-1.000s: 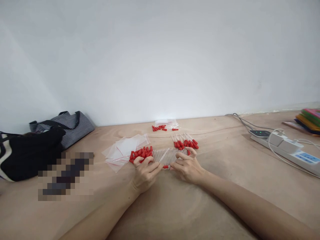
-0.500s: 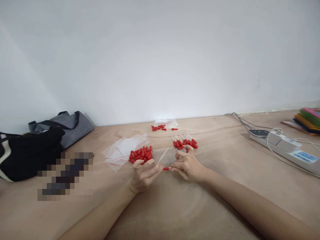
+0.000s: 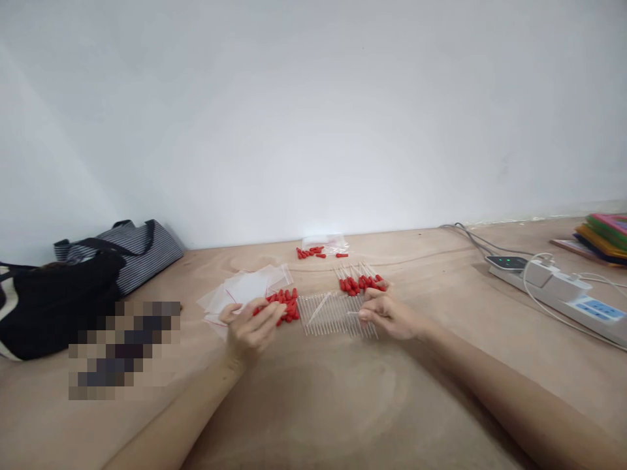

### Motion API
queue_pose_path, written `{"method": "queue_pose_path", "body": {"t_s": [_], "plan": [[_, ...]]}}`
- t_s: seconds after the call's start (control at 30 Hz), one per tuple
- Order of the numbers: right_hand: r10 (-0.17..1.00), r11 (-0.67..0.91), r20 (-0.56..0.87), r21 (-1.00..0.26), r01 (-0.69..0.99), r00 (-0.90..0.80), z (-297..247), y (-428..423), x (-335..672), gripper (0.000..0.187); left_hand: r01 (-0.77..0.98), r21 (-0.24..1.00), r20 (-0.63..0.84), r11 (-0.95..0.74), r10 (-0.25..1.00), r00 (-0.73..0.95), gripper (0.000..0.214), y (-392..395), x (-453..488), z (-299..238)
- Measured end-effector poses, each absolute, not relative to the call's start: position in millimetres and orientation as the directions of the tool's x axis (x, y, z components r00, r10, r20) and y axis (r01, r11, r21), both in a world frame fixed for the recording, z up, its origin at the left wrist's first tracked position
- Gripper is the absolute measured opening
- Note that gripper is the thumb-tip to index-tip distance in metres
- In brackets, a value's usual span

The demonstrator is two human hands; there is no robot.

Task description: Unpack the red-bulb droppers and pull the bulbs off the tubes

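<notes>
My right hand (image 3: pixel 392 313) is closed in a pinch on a thin clear glass dropper tube (image 3: pixel 353 314), whose end points left; the rest of it is hidden by the fingers. Below that hand lies a row of clear glass tubes (image 3: pixel 326 316) side by side, with one tube slanting across the top. Over the left edge of a heap of red rubber bulbs (image 3: pixel 289 305) hovers my left hand (image 3: pixel 252 333), thumb and fingers apart; contact with the bulbs is unclear. Behind my right hand rest finished droppers (image 3: pixel 353 282) with red bulbs on their near ends.
Clear zip bags (image 3: pixel 245 287) are spread left of the bulbs. Near the wall lie more red bulbs (image 3: pixel 308 252) beside a plastic bag (image 3: pixel 323 241). A white power strip (image 3: pixel 563 297) with cables stands right, and dark bags (image 3: pixel 63 300) stand left.
My hands have moved apart: the left one back to the left by the bulb heap, the right one rightwards with a tube. The red bulb between them is out of sight.
</notes>
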State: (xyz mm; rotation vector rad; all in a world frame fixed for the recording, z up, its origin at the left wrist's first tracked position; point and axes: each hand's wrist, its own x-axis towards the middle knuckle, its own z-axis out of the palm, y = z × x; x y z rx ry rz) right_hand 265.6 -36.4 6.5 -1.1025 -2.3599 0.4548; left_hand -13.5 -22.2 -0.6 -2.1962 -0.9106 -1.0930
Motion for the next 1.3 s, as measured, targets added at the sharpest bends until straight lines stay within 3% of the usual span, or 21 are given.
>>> {"method": "queue_pose_path", "body": {"t_s": [0.13,0.2,0.3,0.43,0.53,0.67,1.0,1.13,1.3], "plan": [[0.869,0.478,0.277,-0.685,0.55,-0.411,3,-27,275,0.048,0.762,-0.19,0.86,-0.619,0.27,0.433,0.009,-14,-17,8],[0.9,0.407,0.254,-0.778,0.478,-0.354,3,-25,272,0.045,0.757,-0.098,0.844,-0.646,0.349,0.407,0.011,-12,-12,8],[0.927,0.341,0.24,-0.859,0.381,-0.289,6,-23,264,0.038,0.723,0.146,0.782,-0.676,0.526,0.334,0.019,-10,-10,6],[0.989,0.145,0.098,-0.804,0.576,-0.111,12,-17,247,0.031,0.731,0.383,0.658,-0.566,0.722,0.214,0.025,-7,-17,5],[0.999,0.009,0.039,-0.712,0.702,0.027,13,-9,229,0.029,0.725,0.506,0.587,-0.467,0.802,0.107,0.029,-2,-25,5],[0.997,-0.057,0.011,-0.62,0.783,0.081,11,3,207,0.024,0.676,0.655,0.488,-0.337,0.872,-0.038,0.034,4,-33,4],[0.996,-0.04,0.054,-0.397,0.917,0.066,3,7,192,0.03,0.801,0.563,0.389,-0.202,0.92,-0.041,0.025,4,-43,5],[0.991,-0.016,0.114,-0.376,0.927,0.063,8,6,201,0.033,0.822,0.54,0.346,-0.179,0.938,-0.023,0.024,5,-43,7],[0.973,-0.093,0.162,-0.386,0.918,0.167,18,18,246,0.028,0.839,0.524,0.365,-0.143,0.928,-0.07,0.026,5,-44,11]]}}
